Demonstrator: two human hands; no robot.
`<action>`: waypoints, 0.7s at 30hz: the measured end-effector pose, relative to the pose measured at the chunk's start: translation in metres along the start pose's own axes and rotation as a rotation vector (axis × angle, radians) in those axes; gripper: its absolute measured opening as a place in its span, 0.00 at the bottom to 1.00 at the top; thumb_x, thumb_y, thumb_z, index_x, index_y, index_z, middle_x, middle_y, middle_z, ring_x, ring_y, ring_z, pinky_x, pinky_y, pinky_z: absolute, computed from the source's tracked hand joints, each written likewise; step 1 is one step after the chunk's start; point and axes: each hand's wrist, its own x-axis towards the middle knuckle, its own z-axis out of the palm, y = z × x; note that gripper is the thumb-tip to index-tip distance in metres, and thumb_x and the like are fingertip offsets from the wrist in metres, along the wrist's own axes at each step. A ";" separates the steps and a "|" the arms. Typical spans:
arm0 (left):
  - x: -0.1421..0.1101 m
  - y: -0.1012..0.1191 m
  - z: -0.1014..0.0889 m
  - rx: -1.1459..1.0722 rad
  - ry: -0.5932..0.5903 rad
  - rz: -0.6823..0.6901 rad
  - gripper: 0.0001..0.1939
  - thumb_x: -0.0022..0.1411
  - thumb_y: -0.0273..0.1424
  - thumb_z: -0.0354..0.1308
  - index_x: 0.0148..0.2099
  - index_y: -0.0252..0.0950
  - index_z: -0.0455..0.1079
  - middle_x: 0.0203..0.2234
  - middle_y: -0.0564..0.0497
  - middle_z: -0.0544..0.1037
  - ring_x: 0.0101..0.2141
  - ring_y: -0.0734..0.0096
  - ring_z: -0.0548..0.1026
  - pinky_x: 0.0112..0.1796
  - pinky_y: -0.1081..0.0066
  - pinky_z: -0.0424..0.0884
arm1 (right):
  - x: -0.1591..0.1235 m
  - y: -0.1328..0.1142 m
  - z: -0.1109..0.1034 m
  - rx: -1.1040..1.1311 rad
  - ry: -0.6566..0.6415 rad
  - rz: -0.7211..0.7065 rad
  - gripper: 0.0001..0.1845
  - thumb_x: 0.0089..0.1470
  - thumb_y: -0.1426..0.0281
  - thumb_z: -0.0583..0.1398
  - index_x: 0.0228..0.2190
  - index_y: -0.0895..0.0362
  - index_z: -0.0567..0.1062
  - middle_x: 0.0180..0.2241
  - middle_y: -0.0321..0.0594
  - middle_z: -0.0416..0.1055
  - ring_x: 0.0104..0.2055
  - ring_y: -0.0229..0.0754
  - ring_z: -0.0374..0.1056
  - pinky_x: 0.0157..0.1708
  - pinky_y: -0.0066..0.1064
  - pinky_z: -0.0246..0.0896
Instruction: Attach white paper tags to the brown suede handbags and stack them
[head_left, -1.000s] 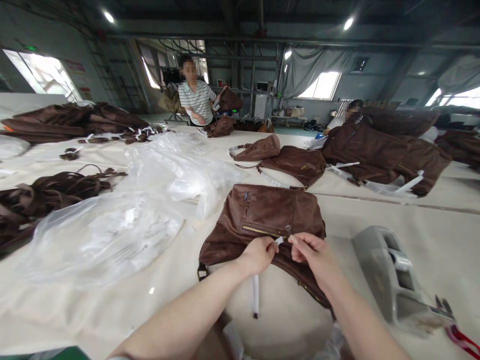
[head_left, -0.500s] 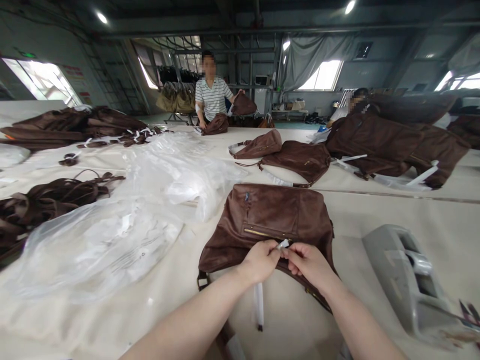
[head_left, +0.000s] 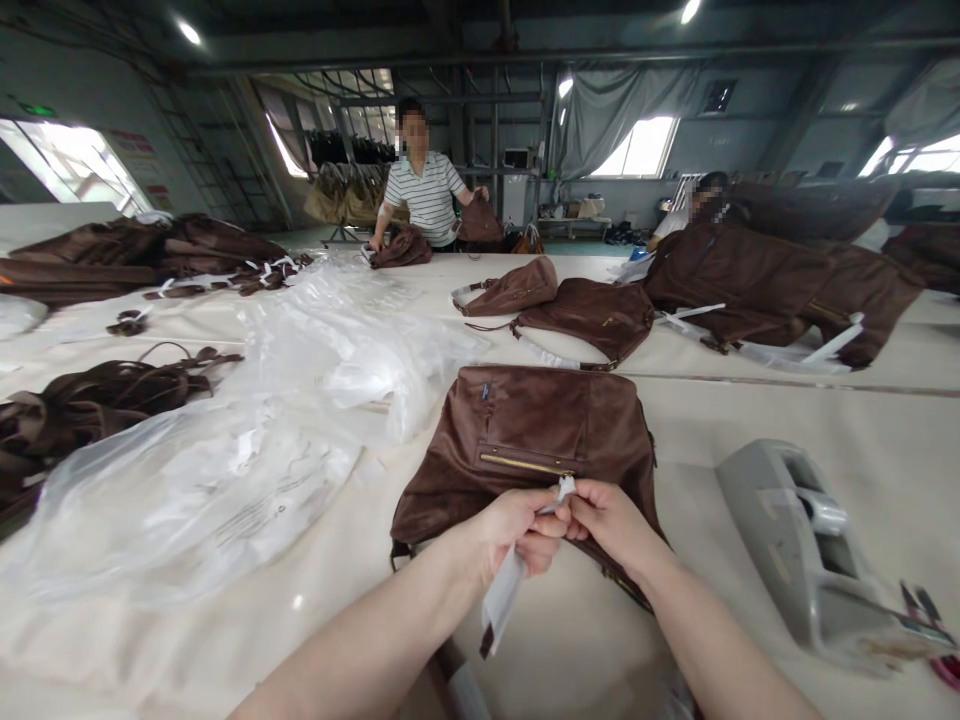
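Observation:
A dark brown handbag (head_left: 540,420) lies on the table before me, its brass zipper (head_left: 525,465) facing up. Above its near edge, my left hand (head_left: 525,525) and my right hand (head_left: 604,515) meet with fingers pinched. Between the fingertips of both is the end of a strip wrapped in white paper (head_left: 504,595). The strip runs through my left hand and hangs below it, showing a dark brown tip. Part of the strip is hidden by the fingers.
Crumpled clear plastic bags (head_left: 225,490) spread to the left, beside a heap of brown straps (head_left: 90,400). A grey tape dispenser (head_left: 810,540) and scissors (head_left: 926,610) are at right. More brown bags (head_left: 585,315) lie farther back. A co-worker (head_left: 424,190) stands across the table handling bags.
My hands have drawn closer together, and the hanging white-wrapped strip has swung left and upward toward me. Across the table, the co-worker's lower hand has moved left with a bag.

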 end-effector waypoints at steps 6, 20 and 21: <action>0.002 -0.005 0.006 0.152 0.097 0.065 0.17 0.64 0.41 0.46 0.28 0.36 0.60 0.13 0.63 0.45 0.13 0.82 0.38 0.15 0.78 0.37 | 0.005 -0.001 0.003 -0.176 0.048 0.103 0.15 0.51 0.62 0.56 0.20 0.58 0.71 0.15 0.34 0.67 0.16 0.33 0.63 0.16 0.23 0.54; -0.004 -0.016 0.010 1.672 0.751 0.647 0.16 0.67 0.33 0.41 0.39 0.36 0.71 0.33 0.44 0.76 0.34 0.62 0.74 0.37 0.68 0.66 | -0.023 -0.012 -0.008 0.029 0.163 0.037 0.24 0.52 0.50 0.55 0.24 0.58 0.73 0.18 0.38 0.70 0.19 0.36 0.66 0.20 0.26 0.59; -0.004 -0.017 0.012 1.704 0.754 0.623 0.16 0.68 0.33 0.41 0.41 0.35 0.70 0.34 0.43 0.76 0.35 0.62 0.74 0.38 0.67 0.67 | -0.022 -0.012 -0.007 0.026 0.165 0.042 0.26 0.52 0.47 0.55 0.24 0.58 0.73 0.18 0.38 0.70 0.19 0.36 0.65 0.20 0.26 0.59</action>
